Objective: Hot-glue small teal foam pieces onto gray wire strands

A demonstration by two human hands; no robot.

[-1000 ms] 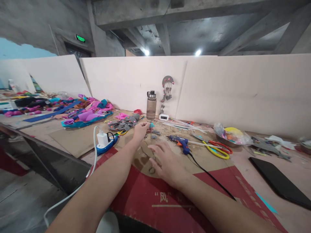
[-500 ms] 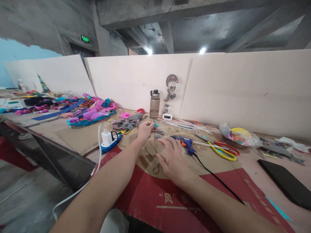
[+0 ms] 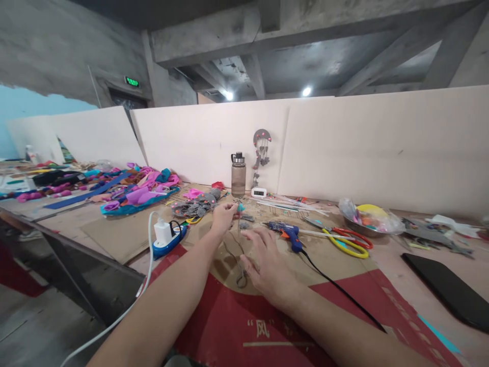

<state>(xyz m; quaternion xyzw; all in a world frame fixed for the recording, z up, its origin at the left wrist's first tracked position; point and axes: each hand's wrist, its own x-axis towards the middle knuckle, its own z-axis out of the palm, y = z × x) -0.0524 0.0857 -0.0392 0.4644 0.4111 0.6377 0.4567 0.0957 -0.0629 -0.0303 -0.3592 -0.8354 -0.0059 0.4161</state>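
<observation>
My left hand (image 3: pixel 224 219) is closed in a pinch above the cardboard. A thin grey cord (image 3: pixel 241 279) runs down from its fingertips and ends in a loop on the board. Just beyond those fingertips shows a small teal scrap (image 3: pixel 240 207); whether it is pinched too I cannot tell. My right hand (image 3: pixel 269 270), palm down with fingers apart, hovers beside the cord and holds nothing that I can see. To its right lies a blue glue gun (image 3: pixel 291 237). Grey felt pieces with pink dots (image 3: pixel 196 205) are heaped left of my left hand.
A water bottle (image 3: pixel 239 178) and a small white clock (image 3: pixel 259 192) stand by the back panel. Yellow and red-handled scissors (image 3: pixel 349 247), a metal bowl (image 3: pixel 376 232) and a black phone (image 3: pixel 446 290) lie to the right. On the left sits a blue power strip (image 3: pixel 168 245).
The camera view has tilted up and shifted slightly, so the scene sits lower and a little further left. Both hands keep nearly the same pose, the left pinching, the right spread.
</observation>
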